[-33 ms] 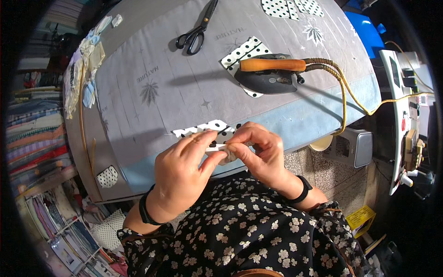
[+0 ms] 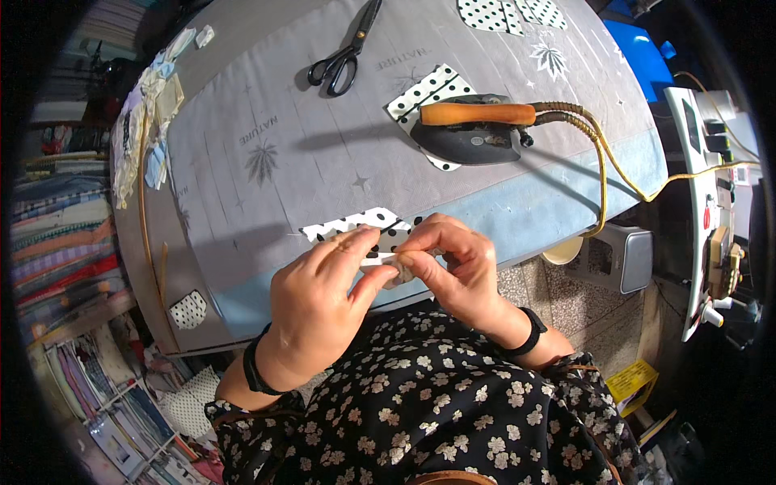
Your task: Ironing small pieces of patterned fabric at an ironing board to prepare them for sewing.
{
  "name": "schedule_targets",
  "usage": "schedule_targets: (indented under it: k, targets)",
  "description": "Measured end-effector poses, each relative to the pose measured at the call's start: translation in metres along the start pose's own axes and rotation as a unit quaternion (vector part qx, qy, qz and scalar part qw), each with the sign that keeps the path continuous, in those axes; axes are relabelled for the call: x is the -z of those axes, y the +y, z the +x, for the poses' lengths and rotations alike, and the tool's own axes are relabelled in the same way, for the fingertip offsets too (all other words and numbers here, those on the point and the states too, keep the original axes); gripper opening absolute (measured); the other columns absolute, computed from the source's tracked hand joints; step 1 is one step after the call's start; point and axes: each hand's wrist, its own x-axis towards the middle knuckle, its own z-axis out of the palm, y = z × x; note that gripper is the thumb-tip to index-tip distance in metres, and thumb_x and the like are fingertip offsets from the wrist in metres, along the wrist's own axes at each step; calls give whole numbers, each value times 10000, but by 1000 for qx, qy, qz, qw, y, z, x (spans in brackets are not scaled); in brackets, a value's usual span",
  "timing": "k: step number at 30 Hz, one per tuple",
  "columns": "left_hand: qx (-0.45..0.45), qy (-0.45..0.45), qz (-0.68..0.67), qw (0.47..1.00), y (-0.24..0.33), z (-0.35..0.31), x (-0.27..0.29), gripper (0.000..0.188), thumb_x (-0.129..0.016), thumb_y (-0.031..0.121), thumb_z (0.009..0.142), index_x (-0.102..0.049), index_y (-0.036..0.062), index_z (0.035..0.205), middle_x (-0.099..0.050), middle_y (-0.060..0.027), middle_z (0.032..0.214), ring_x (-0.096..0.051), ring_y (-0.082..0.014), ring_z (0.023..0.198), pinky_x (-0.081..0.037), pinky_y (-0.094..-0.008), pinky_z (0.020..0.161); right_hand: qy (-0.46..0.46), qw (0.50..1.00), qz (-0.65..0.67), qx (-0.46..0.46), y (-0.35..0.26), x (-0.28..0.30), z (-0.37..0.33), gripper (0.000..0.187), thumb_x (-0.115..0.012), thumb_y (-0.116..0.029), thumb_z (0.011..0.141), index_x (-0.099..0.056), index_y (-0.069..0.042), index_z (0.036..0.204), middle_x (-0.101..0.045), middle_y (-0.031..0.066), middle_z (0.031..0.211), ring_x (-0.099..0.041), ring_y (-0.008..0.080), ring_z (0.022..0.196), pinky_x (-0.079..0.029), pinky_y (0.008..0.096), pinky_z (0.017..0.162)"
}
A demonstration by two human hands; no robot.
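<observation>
Above the near edge of the padded table, both my hands work on a white fabric piece with black polka dots [image 2: 377,218]. My right hand [image 2: 457,267] pinches its edge between thumb and forefinger. On the other side, my left hand [image 2: 327,291] has curled fingers over the cloth and the thumb below, gripping it. A short white folded strip of the cloth shows between the two hands, with a greyish part under it. The fingers hide much of the piece.
An iron [image 2: 473,133] with a wooden handle rests on another dotted piece [image 2: 436,85], its yellow cord [image 2: 602,186] trailing right. Black scissors [image 2: 343,61] lie at the back. More dotted pieces [image 2: 485,14] sit far right, fabric scraps [image 2: 153,105] along the left edge.
</observation>
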Motion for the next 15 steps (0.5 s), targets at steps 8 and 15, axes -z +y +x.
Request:
schedule_targets:
  k: [8,15]
  targets:
    - [-30,12,-7,999,-5,0,2,240,-779,62,784,-684,37,1003,-687,-88,846,-682,-240,710,-549,-315,610,4,999,-42,29,1,-2,4,71,-708,-31,873,-666,27,876,-659,102,848,-641,156,735,-516,267,648]
    - [-2,20,-53,998,-6,-2,-4,177,-736,-7,784,-603,44,889,-599,-67,729,-591,-227,562,-466,-337,501,-1,998,-50,25,-3,-5,6,90,-754,-1,817,-672,22,845,-661,96,829,-651,163,728,-520,277,632]
